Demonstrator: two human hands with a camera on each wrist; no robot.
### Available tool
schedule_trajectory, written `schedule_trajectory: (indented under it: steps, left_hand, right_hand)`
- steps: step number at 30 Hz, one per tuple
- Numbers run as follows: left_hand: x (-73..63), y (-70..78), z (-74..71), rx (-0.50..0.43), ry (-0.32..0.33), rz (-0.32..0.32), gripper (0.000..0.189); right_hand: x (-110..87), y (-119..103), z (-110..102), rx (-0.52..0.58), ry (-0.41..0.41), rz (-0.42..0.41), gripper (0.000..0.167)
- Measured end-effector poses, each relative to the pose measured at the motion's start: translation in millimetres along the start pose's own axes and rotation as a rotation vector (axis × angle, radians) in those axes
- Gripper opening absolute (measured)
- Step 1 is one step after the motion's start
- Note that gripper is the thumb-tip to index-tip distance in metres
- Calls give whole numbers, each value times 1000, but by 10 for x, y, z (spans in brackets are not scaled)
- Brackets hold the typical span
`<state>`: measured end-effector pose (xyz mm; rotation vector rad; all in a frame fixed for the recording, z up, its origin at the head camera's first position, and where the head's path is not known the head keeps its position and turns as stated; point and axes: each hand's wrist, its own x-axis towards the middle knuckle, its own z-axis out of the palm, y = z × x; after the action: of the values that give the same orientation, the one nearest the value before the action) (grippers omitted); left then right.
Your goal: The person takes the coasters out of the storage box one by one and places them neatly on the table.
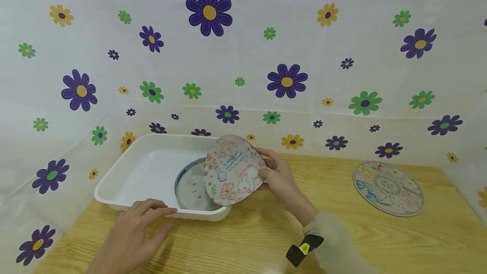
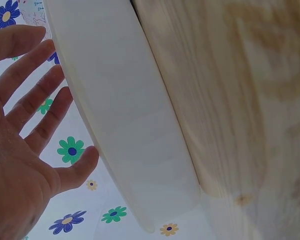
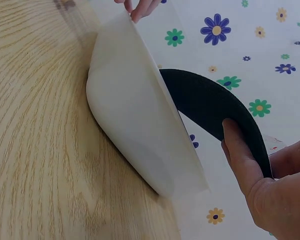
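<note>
My right hand point(image 1: 279, 179) grips the right edge of a round mat point(image 1: 232, 170) printed with rabbits and flowers, which is held tilted over the right end of a white plastic tub point(image 1: 129, 172). The mat's dark underside point(image 3: 205, 100) shows in the right wrist view, with the thumb and fingers on opposite faces. Inside the tub lies another round mat point(image 1: 192, 189), grey with a pale face print and a blue edge, partly covered by the rabbit mat. My left hand point(image 1: 135, 236) has its fingers spread and loosely bent, fingertips at the tub's front rim point(image 2: 80, 112).
A third round mat point(image 1: 388, 188) with a floral print lies on the wooden table point(image 1: 323, 240) at the right. Behind the table hangs a white sheet with flower prints point(image 1: 243, 54). A black strap point(image 1: 304, 249) is round my right wrist.
</note>
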<state>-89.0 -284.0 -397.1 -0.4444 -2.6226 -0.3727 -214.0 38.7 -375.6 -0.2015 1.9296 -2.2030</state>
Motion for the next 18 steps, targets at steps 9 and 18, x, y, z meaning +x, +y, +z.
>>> schedule_trajectory:
  steps: [9, 18]
  left_hand:
    - [2, 11, -8, 5, -30, -33, 31]
    - [1, 11, -10, 4, -17, -25, 32]
  right_hand:
    - [-38, -27, -85, 3, -3, 4, 61]
    - [-78, -61, -153, -15, 11, 17, 59]
